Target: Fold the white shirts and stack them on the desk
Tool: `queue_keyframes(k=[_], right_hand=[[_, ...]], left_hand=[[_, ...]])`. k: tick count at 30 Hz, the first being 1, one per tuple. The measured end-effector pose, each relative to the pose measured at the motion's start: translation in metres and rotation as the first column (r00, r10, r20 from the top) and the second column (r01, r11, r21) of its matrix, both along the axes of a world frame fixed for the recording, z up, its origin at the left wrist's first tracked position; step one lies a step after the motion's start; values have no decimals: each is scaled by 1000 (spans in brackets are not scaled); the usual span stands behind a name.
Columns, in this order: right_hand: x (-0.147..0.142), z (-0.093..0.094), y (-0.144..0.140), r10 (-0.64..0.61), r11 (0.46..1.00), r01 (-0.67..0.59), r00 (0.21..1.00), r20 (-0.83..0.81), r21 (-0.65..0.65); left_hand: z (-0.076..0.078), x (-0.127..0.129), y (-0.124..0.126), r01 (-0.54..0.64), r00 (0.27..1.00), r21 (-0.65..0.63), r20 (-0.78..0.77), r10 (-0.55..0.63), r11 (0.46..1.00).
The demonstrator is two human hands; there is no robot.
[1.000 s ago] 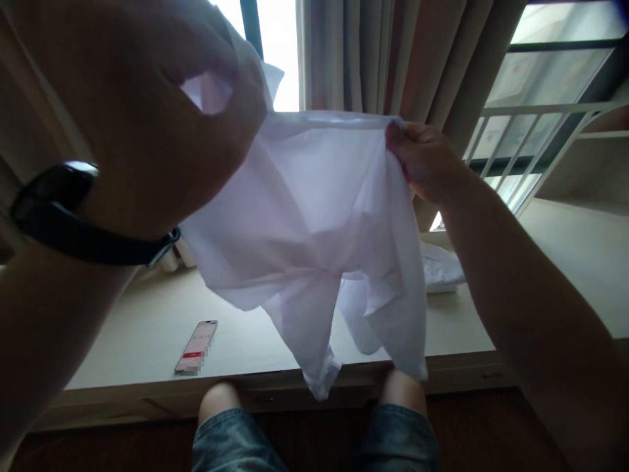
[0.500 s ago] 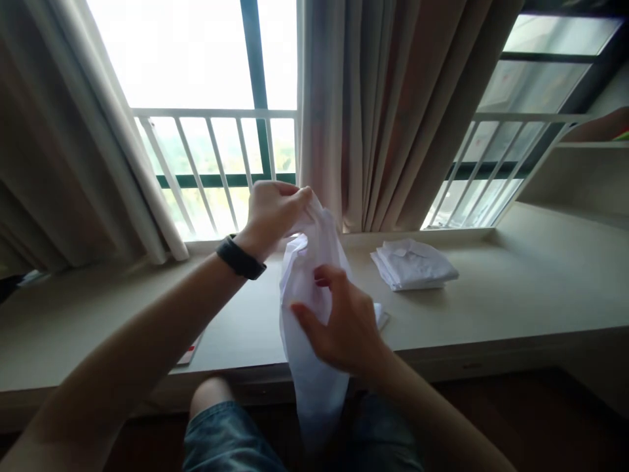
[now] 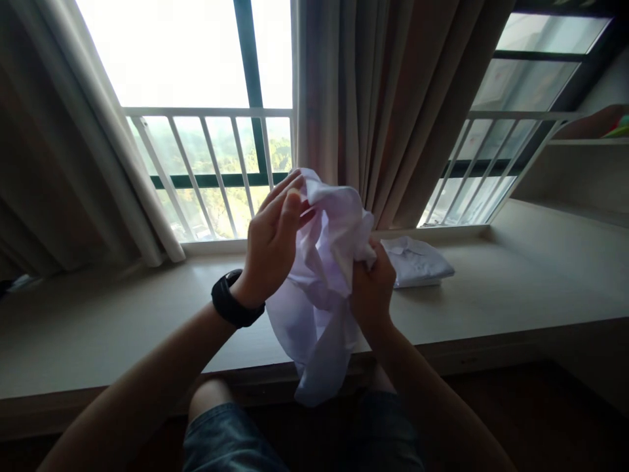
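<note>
A crumpled white shirt [image 3: 324, 262] hangs between my hands over the front edge of the ledge, its lower end dangling above my lap. My left hand [image 3: 278, 236], with a black band on the wrist, has its upper part between thumb and straightened fingers. On the other side, my right hand [image 3: 373, 282] is wrapped in a fist round a bunched part of the same cloth. The bunching hides how the shirt is turned, and its collar and sleeves cannot be made out. Behind my right hand lies a folded white shirt [image 3: 417, 261], stacked flat.
The pale ledge [image 3: 147, 334] runs below a window with a white railing [image 3: 206, 113]. Grey-brown curtains [image 3: 339, 111] hang at the back and left. At right stands a shelf unit [image 3: 560, 196]. My knees are under the ledge's front edge.
My right hand has closed on the cloth and moved right and slightly up. The shirt, hanging long before, is now gathered and spread between both hands, its lower end higher.
</note>
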State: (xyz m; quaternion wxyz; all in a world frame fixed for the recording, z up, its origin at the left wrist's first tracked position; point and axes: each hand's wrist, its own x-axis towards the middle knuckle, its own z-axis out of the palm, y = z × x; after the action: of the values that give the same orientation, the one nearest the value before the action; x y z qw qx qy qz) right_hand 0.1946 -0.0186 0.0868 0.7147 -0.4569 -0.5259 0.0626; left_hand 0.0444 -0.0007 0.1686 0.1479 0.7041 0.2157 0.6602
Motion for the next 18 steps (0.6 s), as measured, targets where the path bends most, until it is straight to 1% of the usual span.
queue_keyframes(k=[1,2,3,4,5,6,7,8,9,10,11,12,13,15,16,18], right_hand=[[3,6,5,12,1000,-13,996,-93,-13],[6,10,11,26,999,-31,984,-175,-23],[8,14,17,44,998,-54,968,-245,-32],[10,16,23,66,996,-81,951,-303,-39],[10,18,29,90,993,-112,934,-346,-45],[11,19,33,111,989,-140,920,-376,-50],[10,19,37,124,986,-158,909,-397,-54],[10,19,39,125,985,-164,903,-411,-60],[8,18,41,116,985,-158,900,-419,-65],[6,17,42,102,987,-143,901,-422,-68],[4,16,43,86,990,-125,903,-420,-67],[3,15,43,72,992,-107,907,-415,-63],[2,14,43,60,994,-91,912,-406,-56],[5,13,43,34,998,-52,927,-373,-39],[9,13,43,14,999,-24,939,-344,-25],[25,15,43,-42,999,45,968,-249,8]], left_hand=[[-17,-6,2,-27,1000,6,-7,27,1000],[-37,-12,3,-84,996,0,-10,84,996],[-61,-18,3,-172,985,-21,-18,172,985],[-86,-22,1,-265,964,-66,-41,263,962],[-112,-25,-3,-327,945,-137,-78,319,935],[-136,-26,-7,-334,942,-239,-114,315,912],[-158,-25,-14,-299,954,-364,-128,270,882],[-176,-22,-21,-220,976,-499,-108,191,838],[-190,-18,-29,-116,993,-615,-88,77,780],[-200,-13,-37,-43,998,-685,-67,-5,727],[-207,-8,-44,1,997,-730,-50,-54,684],[-210,-3,-51,9,996,-754,-50,-70,657],[-211,1,-56,-17,996,-764,-66,-52,645],[-209,1,-60,-110,992,-768,-120,27,632],[-206,-4,-59,-152,987,-761,-146,63,631],[-196,-22,-51,-219,976,-719,-168,141,659]])
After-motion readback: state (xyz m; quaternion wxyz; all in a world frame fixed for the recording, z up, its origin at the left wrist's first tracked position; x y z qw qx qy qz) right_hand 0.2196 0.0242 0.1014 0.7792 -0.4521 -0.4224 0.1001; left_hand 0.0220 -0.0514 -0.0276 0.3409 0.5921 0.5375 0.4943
